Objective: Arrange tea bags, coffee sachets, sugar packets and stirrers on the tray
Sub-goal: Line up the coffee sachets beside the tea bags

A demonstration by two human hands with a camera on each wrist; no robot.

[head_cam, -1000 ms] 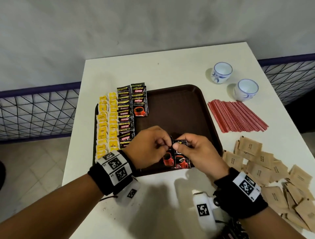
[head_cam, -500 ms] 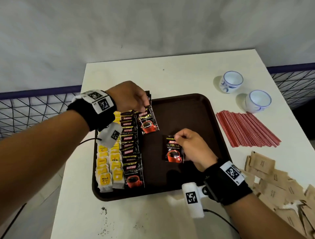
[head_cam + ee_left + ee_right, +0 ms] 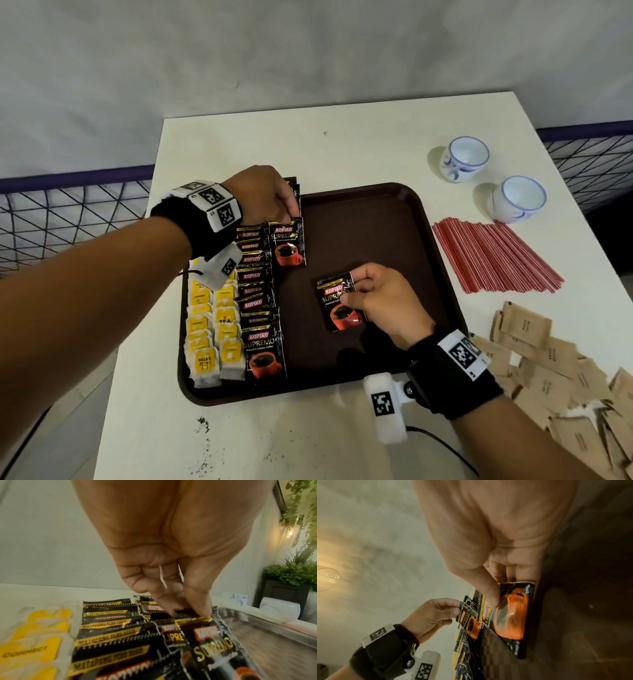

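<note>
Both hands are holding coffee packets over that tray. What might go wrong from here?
1. The left hand pinches only the top edge of a coffee sachet, so the sachet might slip or land crooked on its overlapped row.
2. Setting it down could nudge the neighbouring column of sachets out of line.
3. The right hand holds another sachet mid-tray; left there, it may crowd space for sugar packets and stirrers.

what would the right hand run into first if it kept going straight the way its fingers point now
The right hand, pinching a coffee sachet, points left across bare tray. First in that line looks to be the column of coffee sachets, though depth is hard to judge.
</note>
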